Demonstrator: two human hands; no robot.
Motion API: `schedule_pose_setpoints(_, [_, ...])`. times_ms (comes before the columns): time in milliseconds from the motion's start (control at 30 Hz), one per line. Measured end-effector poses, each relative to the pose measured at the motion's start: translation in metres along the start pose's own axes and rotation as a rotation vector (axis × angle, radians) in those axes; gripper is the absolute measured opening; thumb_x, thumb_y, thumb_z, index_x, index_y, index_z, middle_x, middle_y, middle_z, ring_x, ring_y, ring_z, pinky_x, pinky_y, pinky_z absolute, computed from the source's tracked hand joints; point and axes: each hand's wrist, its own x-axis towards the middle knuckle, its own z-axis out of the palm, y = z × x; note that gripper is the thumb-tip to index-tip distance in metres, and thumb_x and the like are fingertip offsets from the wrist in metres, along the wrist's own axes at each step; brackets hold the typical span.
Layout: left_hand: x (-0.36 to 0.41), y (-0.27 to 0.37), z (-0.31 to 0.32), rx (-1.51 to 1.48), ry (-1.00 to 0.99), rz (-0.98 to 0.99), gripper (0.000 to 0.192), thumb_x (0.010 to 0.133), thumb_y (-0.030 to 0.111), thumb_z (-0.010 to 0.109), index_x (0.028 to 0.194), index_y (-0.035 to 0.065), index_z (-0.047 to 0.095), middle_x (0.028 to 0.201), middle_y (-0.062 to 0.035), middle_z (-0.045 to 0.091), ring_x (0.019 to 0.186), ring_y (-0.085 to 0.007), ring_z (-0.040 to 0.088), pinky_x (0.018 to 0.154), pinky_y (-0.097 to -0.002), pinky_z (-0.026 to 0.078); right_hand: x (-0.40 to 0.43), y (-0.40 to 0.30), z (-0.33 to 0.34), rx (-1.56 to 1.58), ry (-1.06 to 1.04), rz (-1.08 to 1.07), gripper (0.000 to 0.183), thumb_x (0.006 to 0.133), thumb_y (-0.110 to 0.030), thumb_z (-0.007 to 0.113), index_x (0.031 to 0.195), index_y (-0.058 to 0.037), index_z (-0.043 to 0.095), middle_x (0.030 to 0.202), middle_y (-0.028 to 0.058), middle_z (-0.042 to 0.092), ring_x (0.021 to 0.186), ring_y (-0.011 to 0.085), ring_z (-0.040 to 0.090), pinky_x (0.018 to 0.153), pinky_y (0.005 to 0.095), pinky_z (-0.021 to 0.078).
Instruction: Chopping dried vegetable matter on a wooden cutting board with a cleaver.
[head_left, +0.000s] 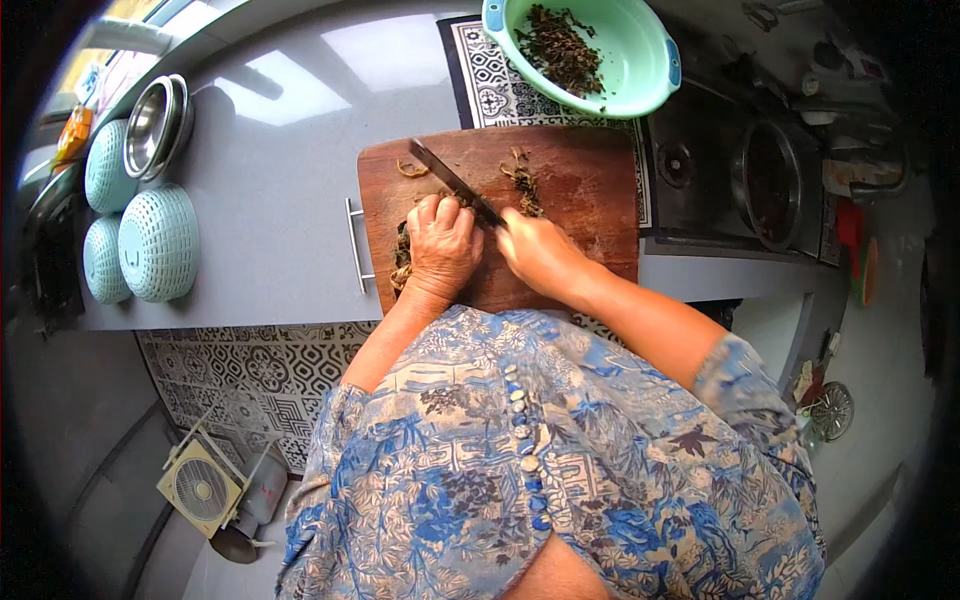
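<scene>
On a wooden cutting board (577, 255) lie dark, wilted leafy greens (401, 259), perhaps preserved vegetables. My left hand (444, 244) presses down on them, fingers curled, with part of the bunch showing at its left side. A kitchen knife (454, 180) is in my right hand (538, 251), its blade pointing up and left just past my left knuckles. My right fingers cover the handle. Right of the blade sits a small heap of cut greens (525, 180). One curled strip (412, 170) lies near the knife's tip.
A mint-green basin (630, 60) with chopped dark greens (559, 49) stands beyond the board on a patterned mat (487, 82). Plastic baskets (159, 244) and steel bowls (150, 127) are at the left. A metal pot (769, 184) sits on the stove at right. A metal handle (358, 246) adjoins the board's left edge.
</scene>
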Motion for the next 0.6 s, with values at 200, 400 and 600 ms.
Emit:
schedule_pose_setpoints(200, [0.003,-0.003,0.009,-0.064,0.022,-0.061,0.023,0.065,0.011,0.067,0.084,0.0073,0.055,0.093,-0.0112,0.05,0.093,-0.0323,0.05,0.079,-0.0438,0.039,0.021,0.004,0.004,-0.007,0.065,-0.033,0.019,0.09,-0.019,0.051,0.091,0.0004,0.05,0.077,0.0275,0.061,0.074,0.0468,0.059,0.065,0.0532,0.0476])
schedule_pose_setpoints(400, [-0.004,-0.006,0.007,-0.027,0.028,-0.068,0.022,0.064,0.013,0.066,0.081,0.0067,0.053,0.09,-0.012,0.049,0.091,-0.0319,0.051,0.076,-0.0447,0.039,-0.021,-0.006,-0.007,-0.138,-0.092,0.128,0.02,0.089,-0.02,0.052,0.09,-0.0008,0.05,0.077,0.028,0.063,0.075,0.0454,0.063,0.067,0.053,0.0496])
schedule_pose_setpoints(600, [-0.003,-0.004,0.009,-0.041,0.025,-0.09,0.021,0.065,0.01,0.066,0.081,0.0043,0.053,0.09,-0.015,0.049,0.089,-0.0342,0.05,0.077,-0.0436,0.041,0.024,-0.01,0.003,-0.122,0.028,-0.013,0.019,0.089,-0.02,0.05,0.092,-0.001,0.051,0.078,0.0266,0.063,0.077,0.0449,0.063,0.069,0.0522,0.0497])
